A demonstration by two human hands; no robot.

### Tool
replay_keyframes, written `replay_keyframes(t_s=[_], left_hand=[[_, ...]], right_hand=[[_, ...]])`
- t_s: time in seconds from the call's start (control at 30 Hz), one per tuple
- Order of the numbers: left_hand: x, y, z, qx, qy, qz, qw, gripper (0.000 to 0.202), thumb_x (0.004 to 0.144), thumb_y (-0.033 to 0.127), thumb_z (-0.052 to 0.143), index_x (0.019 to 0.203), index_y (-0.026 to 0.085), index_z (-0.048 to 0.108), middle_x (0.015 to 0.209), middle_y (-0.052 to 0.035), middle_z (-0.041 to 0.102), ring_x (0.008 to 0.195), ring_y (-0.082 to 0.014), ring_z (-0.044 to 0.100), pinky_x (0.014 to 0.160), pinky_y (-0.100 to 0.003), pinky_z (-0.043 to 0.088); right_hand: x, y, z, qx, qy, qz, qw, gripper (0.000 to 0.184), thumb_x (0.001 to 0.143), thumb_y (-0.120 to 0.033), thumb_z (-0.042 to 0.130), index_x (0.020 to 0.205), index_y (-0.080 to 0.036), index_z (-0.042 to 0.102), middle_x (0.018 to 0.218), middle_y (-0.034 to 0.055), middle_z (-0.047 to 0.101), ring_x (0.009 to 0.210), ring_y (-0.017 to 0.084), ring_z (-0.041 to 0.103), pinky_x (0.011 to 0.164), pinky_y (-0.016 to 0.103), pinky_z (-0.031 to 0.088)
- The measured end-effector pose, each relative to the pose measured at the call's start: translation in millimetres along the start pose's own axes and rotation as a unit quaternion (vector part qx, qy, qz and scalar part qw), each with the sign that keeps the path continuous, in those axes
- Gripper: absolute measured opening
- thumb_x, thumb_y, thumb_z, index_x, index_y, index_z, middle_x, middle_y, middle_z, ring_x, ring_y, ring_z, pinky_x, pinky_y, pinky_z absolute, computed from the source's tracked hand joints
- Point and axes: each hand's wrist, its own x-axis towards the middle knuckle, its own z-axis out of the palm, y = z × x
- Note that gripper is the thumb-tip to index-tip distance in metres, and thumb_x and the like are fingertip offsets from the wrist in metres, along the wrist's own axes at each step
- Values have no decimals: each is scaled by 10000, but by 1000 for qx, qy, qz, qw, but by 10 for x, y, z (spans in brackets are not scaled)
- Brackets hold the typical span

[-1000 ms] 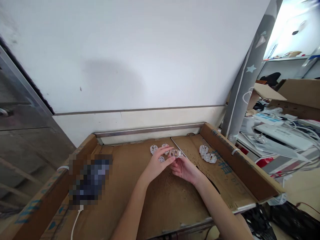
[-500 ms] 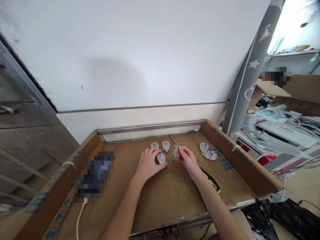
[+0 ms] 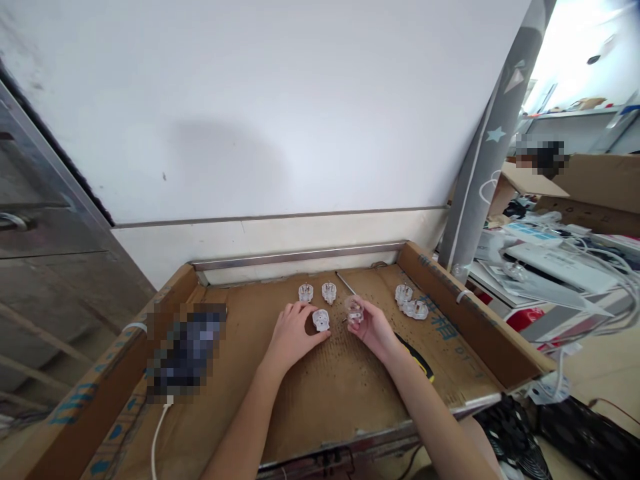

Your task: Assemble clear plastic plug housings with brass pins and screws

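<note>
From here I see a cardboard-lined counter [image 3: 480,327] with my hands working close together. My right hand [image 3: 375,328] pinches a clear plastic plug [image 3: 354,311] in its fingertips, just off the surface; a firm hold on the body keeps it steady. My left hand [image 3: 291,337] rests loosely curled, fingers against a second plug [image 3: 321,320] on the cardboard. Four more plugs [image 3: 329,292] sit nearby, and a yellow-handled screwdriver [image 3: 416,357] lies beside my right wrist.

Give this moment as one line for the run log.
right hand: holding clear plastic plug | left hand: beside second clear plug
</note>
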Motion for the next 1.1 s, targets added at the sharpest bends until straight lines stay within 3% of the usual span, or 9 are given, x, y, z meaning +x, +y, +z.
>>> replay_keyframes(t_s=[0.23, 0.47, 0.7, 0.9, 1.1], left_hand=[[-23, 139, 4, -109, 37, -8, 993, 463, 714, 313, 651, 1150, 237, 516, 1095, -66, 594, 994, -254, 541, 860, -389, 419], [-33, 225, 52, -110, 47, 34, 992, 495, 698, 235, 642, 1170, 245, 497, 1101, -63, 584, 1007, -252, 541, 880, -399, 427], [-29, 266, 148, -97, 20, 53, 994, 502, 694, 161, 605, 1177, 230, 487, 1128, -61, 589, 1021, -241, 541, 891, -395, 429], [-30, 276, 186, -101, 15, 46, 994, 511, 702, 176, 609, 1192, 230, 475, 1153, -60, 582, 1039, -241, 537, 898, -395, 426], [-31, 257, 176, -106, 50, 29, 993, 480, 738, 168, 580, 1201, 235, 469, 1152, -59, 577, 1046, -229, 538, 899, -389, 429]], right_hand=[[-13, -28, 44, 26, -46, -32, 998, 361, 878, -474, 397, 781, -130, 449, 552, -64, 298, 454, 24, 294, 465, 175, 326], [144, 232, 55, -93, 27, -113, 989, 260, 875, -367, 471, 865, -108, 496, 611, -49, 406, 466, 8, 321, 422, 136, 295], [54, 234, 116, -184, 49, -185, 964, 222, 842, -336, 527, 852, -116, 511, 675, -23, 472, 568, 37, 425, 511, 167, 388], [38, 222, 120, -220, 45, -190, 956, 234, 841, -346, 530, 852, -114, 502, 636, -37, 463, 525, 27, 414, 476, 153, 370], [49, 231, 139, -216, 2, -162, 963, 255, 845, -329, 532, 957, -101, 517, 670, -30, 497, 503, 18, 428, 450, 141, 378]])
